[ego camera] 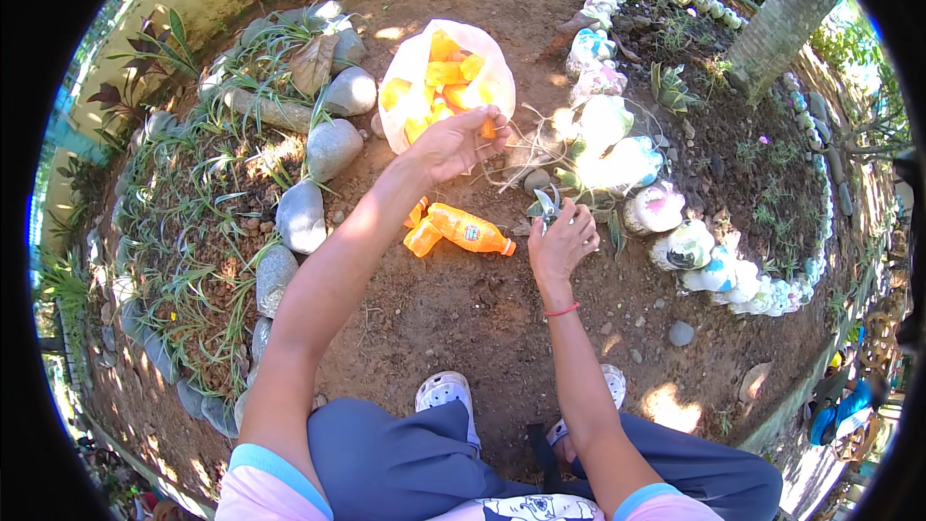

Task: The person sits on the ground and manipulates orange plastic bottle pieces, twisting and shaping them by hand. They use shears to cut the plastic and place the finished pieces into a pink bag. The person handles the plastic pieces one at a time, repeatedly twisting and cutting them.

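My left hand (463, 145) is over the near right rim of a white plastic bag (492, 51) of orange bottle pieces (445, 74); a small orange bit shows at its fingertips, and whether it is held I cannot tell. My right hand (563, 240) is at a pair of pruning shears (548, 207), whose blades stand apart and point away from me; its grip on the handles is partly hidden. Between my hands and nearer me, an orange plastic bottle (470, 229) lies on the soil beside cut orange pieces (422, 237). Thin string (532, 148) lies tangled right of the bag.
River stones (300, 217) edge a bed of spider plants (210, 268) on the left. Painted bottles (655, 207) border another bed on the right, with a tree trunk (785, 22) behind. My clog-covered feet (445, 391) rest on the soil close to me.
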Motion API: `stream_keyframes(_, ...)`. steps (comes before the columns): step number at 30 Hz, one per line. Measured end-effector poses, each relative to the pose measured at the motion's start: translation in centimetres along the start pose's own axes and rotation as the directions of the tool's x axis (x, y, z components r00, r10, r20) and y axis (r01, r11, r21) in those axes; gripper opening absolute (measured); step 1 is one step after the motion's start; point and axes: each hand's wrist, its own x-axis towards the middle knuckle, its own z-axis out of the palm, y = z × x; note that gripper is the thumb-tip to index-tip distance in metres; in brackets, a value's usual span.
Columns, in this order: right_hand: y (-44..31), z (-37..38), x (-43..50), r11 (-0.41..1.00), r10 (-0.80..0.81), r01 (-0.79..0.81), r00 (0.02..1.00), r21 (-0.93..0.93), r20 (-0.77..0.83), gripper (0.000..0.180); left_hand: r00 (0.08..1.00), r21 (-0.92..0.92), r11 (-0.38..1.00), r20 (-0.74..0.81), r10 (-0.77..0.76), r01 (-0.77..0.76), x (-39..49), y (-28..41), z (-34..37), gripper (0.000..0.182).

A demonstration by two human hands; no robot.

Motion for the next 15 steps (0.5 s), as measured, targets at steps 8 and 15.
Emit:
stream_keyframes(8, -7.1, -2.4, 2.3, 0.478, -0.335, 0.017, 0.928, 0.878, 0.164, 0.014, 1.0, -0.066, 0.998, -0.005, 0.012, -0.012, 0.3, -0.4, -1.1, 0.015)
stream_keyframes(15, -5.8, -2.1, -1.5, -0.012, -0.362, -0.746, 0.624, 0.666, 0.692, 0.019, 0.883, 0.191, 0.922, -0.274, 0.381, -0.338, -0.6, 0.8, -2.5, 0.017)
